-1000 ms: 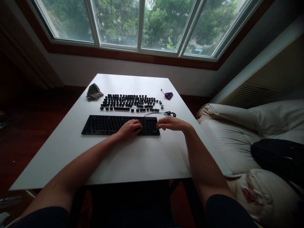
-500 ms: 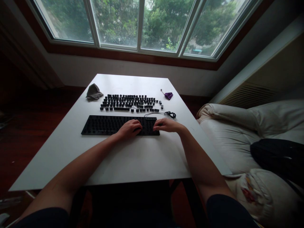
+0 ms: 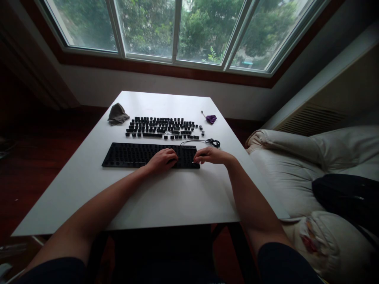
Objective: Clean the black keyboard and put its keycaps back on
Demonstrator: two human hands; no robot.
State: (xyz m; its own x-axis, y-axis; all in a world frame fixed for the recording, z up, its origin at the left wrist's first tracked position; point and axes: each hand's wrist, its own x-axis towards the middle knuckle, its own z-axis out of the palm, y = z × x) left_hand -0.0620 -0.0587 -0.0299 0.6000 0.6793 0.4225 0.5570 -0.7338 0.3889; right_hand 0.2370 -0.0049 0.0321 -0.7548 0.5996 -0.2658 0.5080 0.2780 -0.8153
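Observation:
A black keyboard [image 3: 130, 155] lies lengthwise on the white table, and most of its keycaps appear to be off. My left hand [image 3: 162, 161] lies over its right half, fingers curled down and pressing on it. At the keyboard's right end is my right hand [image 3: 211, 155], with thumb and fingers pinched together just above the number-pad area. A small pale tip shows at these fingertips, too small to name. Behind the keyboard, loose black keycaps [image 3: 152, 135] stand in rows on the table.
The keyboard's coiled cable [image 3: 213, 142] lies behind its right end. A grey cloth [image 3: 117, 115] is at the table's back left. On the back right are a purple cloth [image 3: 211, 119] and a small brush-like stick [image 3: 203, 114]. A pale sofa [image 3: 287, 157] stands right of the table [image 3: 166, 201].
My right hand has shifted slightly to the right and its fingers have turned, so a small pale tip now shows. My left hand stays in place on the keyboard.

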